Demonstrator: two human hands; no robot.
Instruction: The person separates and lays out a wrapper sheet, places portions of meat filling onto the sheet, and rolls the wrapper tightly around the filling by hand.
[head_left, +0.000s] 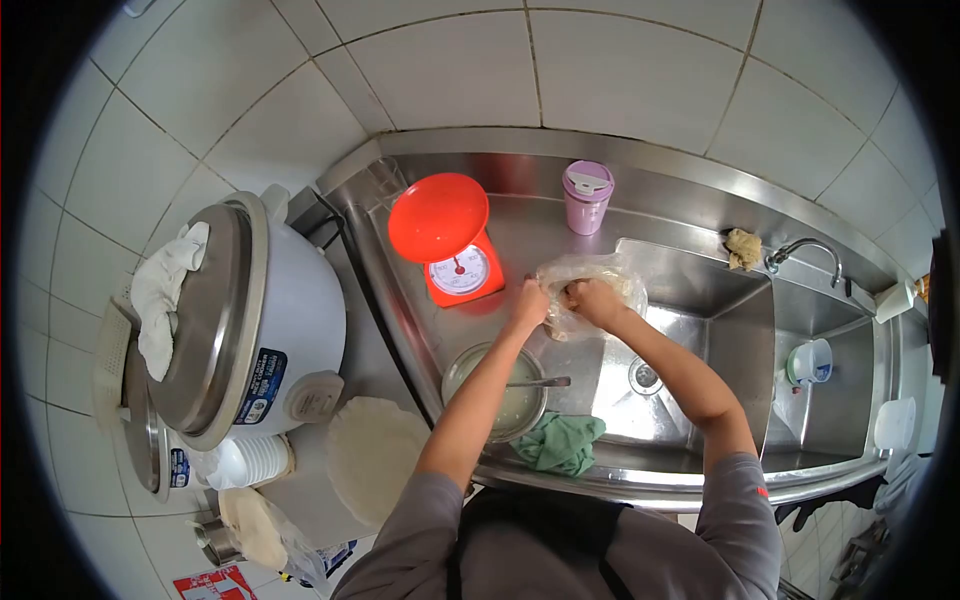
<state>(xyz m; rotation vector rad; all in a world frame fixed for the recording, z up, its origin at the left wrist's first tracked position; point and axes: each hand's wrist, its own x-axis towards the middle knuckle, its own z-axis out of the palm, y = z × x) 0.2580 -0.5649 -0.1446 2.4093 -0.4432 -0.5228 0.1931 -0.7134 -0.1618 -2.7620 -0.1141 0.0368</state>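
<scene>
A clear plastic bag [622, 281] with pale contents lies at the left edge of the sink, on the steel counter. My left hand [534, 301] is closed on the bag's left edge. My right hand [594, 302] reaches into the bag's opening with its fingers curled; what they grip is hidden. Nearer to me, below my left hand, a metal bowl [513, 413] holds cloudy liquid, and a spoon [540, 382] rests across it. A crumpled green cloth [562, 443] sits against the bowl at the counter's front edge.
A red kitchen scale [463, 270] and a lilac lidded cup [588, 198] stand behind my hands. The steel sink [690, 360] is to the right, with a faucet [806, 254] and a sponge [743, 249]. Left are a large rice cooker [300, 320] and stacked white cups [255, 462].
</scene>
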